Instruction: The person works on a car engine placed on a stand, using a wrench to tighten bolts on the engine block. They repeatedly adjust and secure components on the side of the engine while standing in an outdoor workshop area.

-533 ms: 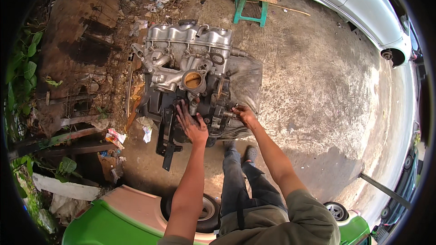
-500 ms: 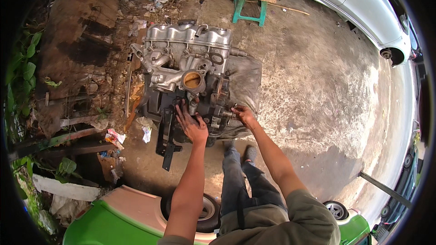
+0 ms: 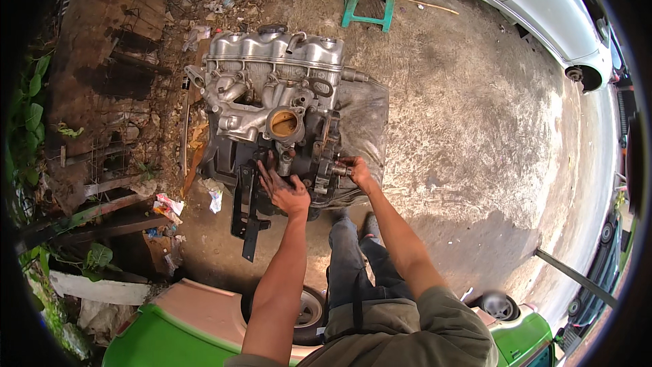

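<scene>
A bare metal engine [image 3: 275, 51] stands in front of me, with a silver ribbed top cover and a round intake throat [image 3: 284, 124] facing up. My left hand [image 3: 288, 196] rests on the dark lower part of the engine below that throat, its fingers stretched out and apart. Beside it, to the left, runs a black metal bracket [image 3: 246, 221]. At the engine's right side my right hand [image 3: 358, 173] has its fingers closed around the end of a short cylindrical metal part [image 3: 337, 170]. The fingertips partly hide where that part ends.
Under the engine's right side lies a grey sheet [image 3: 367, 122] on the concrete. Beyond are a green stool [image 3: 369, 10] with cardboard on top and a silver car [image 3: 502, 0]. Rubbish and rusty scrap [image 3: 129, 61] line the left. A green car [image 3: 170, 326] stands close behind me.
The view has shifted slightly, so the engine sits a little further left. My right fingers have curled further over the cylindrical part. My left hand stays in place on the engine.
</scene>
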A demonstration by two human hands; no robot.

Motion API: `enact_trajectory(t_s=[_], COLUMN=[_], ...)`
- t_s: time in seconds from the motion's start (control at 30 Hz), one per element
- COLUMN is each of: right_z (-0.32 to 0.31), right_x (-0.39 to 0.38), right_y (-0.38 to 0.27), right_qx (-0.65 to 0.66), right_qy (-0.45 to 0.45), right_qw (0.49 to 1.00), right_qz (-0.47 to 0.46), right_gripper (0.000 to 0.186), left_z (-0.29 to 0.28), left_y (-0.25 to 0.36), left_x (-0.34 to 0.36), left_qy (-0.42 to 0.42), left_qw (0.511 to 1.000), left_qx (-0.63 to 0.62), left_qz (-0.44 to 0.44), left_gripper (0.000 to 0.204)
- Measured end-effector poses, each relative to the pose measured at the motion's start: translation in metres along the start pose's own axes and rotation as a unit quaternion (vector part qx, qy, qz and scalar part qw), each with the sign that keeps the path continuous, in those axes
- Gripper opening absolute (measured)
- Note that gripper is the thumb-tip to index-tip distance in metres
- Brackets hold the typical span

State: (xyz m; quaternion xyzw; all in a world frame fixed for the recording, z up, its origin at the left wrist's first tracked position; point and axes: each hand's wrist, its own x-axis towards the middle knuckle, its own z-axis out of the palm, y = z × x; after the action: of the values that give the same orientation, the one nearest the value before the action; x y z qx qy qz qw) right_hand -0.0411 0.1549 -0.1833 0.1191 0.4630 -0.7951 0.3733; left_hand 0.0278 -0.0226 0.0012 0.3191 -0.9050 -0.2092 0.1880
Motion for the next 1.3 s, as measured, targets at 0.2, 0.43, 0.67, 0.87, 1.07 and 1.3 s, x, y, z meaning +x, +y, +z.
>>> enact_trajectory(t_s=[0.2,0.43,0.67,0.87,1.07,1.3], right_z=[0.009,0.015,0.003,0.011,0.022,0.022], right_x=[-0.003,-0.009,-0.006,-0.006,-0.012,-0.014], right_y=[0.007,0.004,0.028,0.031,0.014,0.012], right_qx=[-0.025,0.063,0.003,-0.100,0.133,-0.047], right_qy=[0.046,0.067,0.054,0.131,0.127,0.116], right_qw=[0.998,0.994,0.990,0.977,0.979,0.978], right_qz=[-0.041,-0.058,-0.132,-0.139,-0.093,-0.165], right_gripper=[0.023,0.034,0.038,0.033,0.037,0.023], left_z=[0.003,0.003,0.003,0.003,0.003,0.005], left_y=[-0.006,-0.005,-0.005,-0.007,-0.006,-0.006], left_x=[-0.002,0.000,0.000,-0.002,0.000,-0.002], left_qy=[0.000,-0.006,-0.003,0.001,-0.008,0.005], left_qw=[1.000,1.000,1.000,1.000,1.000,1.000], left_qx=[-0.007,0.002,0.003,-0.002,0.014,0.001], left_qz=[0.008,0.009,0.013,0.012,0.003,0.003], left_gripper=[0.066,0.064,0.064,0.063,0.066,0.063])
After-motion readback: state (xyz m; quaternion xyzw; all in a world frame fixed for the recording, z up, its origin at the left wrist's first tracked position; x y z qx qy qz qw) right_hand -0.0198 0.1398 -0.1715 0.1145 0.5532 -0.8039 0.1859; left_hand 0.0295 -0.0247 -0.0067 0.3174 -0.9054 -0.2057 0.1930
